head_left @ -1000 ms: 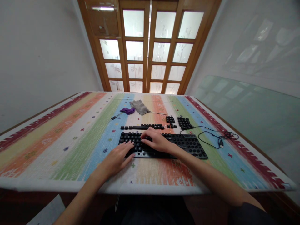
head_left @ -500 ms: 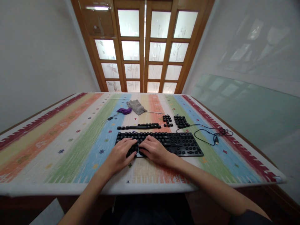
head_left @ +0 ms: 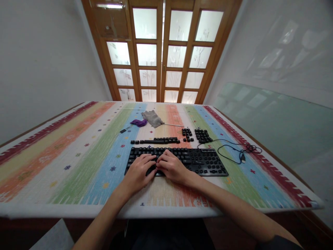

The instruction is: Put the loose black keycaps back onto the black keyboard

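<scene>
A black keyboard (head_left: 188,161) lies on the striped tablecloth in front of me. Its left part carries keycaps, while its right end shows bare key positions. Over the left-middle keys rests my left hand (head_left: 139,170), fingers stretched across the keyboard and thumb apart from them. My right hand (head_left: 171,166) is beside it, its fingers bent and pressed together over the keys; whatever they pinch, if anything, is hidden. The fingertips of both hands meet or nearly meet. Behind the keyboard lies a row of loose keycaps (head_left: 158,141).
More loose keycaps lie in a small group (head_left: 187,134) and a larger block (head_left: 203,135) at the back right. A coiled cable (head_left: 249,149) runs right. Farther back are a grey cloth (head_left: 153,119), a purple cloth (head_left: 139,123) and a thin rod (head_left: 173,125).
My left hand has shifted slightly right, its thumb now by my right fingertips. My right fingers have drawn closer together. The view has shifted slightly.
</scene>
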Available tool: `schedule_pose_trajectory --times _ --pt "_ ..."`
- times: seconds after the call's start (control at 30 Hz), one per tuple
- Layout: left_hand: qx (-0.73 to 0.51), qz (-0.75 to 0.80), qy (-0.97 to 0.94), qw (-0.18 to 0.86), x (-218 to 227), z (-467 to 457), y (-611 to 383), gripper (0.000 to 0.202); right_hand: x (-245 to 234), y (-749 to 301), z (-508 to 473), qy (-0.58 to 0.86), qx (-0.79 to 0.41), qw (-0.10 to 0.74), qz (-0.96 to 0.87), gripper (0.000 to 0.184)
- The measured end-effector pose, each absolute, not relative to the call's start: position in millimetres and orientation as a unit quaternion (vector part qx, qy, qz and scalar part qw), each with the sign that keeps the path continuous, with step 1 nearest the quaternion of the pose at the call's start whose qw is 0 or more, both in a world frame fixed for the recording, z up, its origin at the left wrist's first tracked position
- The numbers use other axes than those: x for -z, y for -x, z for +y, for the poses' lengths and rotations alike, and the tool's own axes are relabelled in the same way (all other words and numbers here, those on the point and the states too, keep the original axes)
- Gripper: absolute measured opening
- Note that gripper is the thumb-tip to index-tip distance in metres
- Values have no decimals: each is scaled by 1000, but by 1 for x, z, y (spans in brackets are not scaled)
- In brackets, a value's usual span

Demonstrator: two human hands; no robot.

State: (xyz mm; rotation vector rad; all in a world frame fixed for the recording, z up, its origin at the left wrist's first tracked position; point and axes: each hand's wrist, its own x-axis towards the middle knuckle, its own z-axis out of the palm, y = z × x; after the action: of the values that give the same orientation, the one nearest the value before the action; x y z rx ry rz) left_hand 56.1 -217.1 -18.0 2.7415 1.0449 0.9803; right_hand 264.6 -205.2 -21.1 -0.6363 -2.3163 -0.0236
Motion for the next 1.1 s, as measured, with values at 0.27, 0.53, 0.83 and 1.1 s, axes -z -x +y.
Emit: schedule_pose_trajectory --times 0.27,0.53,0.83,1.1 --pt "-311 348 -883 45 20 -222 -60 22 15 -265 -213 272 -1 306 -912 9" --pt "-300 324 -897 5 30 -223 -65 26 14 -267 -209 291 -37 294 -910 4" --pt "-235 386 -891 -48 38 -230 -58 61 3 -269 -150 345 -71 334 -874 13" --pt "-194 388 -898 -68 33 -233 -59 69 2 -260 -89 462 -40 232 -855 13"
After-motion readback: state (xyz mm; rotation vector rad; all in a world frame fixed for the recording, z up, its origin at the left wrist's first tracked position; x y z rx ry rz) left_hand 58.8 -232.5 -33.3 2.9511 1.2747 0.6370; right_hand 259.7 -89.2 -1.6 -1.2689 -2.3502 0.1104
